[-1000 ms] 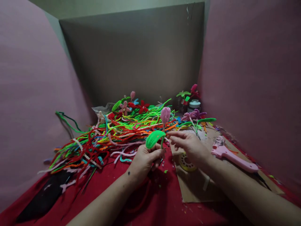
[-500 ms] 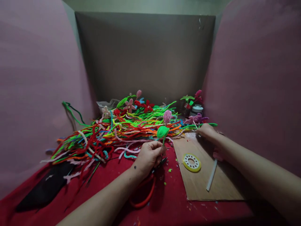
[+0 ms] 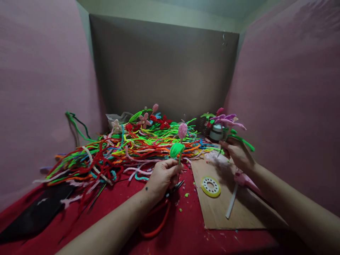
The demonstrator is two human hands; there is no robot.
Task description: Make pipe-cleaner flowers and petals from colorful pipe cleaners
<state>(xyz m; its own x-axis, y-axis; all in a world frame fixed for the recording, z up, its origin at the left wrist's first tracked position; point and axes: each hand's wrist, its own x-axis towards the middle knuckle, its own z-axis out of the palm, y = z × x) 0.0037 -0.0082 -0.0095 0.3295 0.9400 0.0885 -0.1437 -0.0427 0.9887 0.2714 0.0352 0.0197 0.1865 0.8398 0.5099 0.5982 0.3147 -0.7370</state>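
Upright in my left hand (image 3: 165, 175) is a pink pipe-cleaner flower bud (image 3: 182, 131) with a green leaf (image 3: 176, 151) on its stem; my fingers pinch the stem. My right hand (image 3: 236, 151) is closed on a purple pipe-cleaner flower (image 3: 227, 119), raised above the back of the cardboard. Its green leaves (image 3: 245, 142) stick out to the right of my hand. Below my right forearm lies a pink glue gun (image 3: 243, 179) with a white glue stick (image 3: 232, 202). Red-handled scissors (image 3: 159, 226) rest on the cloth under my left wrist, partly hidden.
A heap of coloured pipe cleaners (image 3: 106, 156) fills the left and middle, with finished flowers (image 3: 145, 121) behind. A tape roll (image 3: 210, 186) lies on the cardboard (image 3: 247, 216). A white-lidded jar (image 3: 216, 132) stands at the back right, a black flat object (image 3: 34, 212) at left.
My right hand has lifted the purple flower off the surface at the back right. My left hand still holds the pink bud. The view has shifted slightly.
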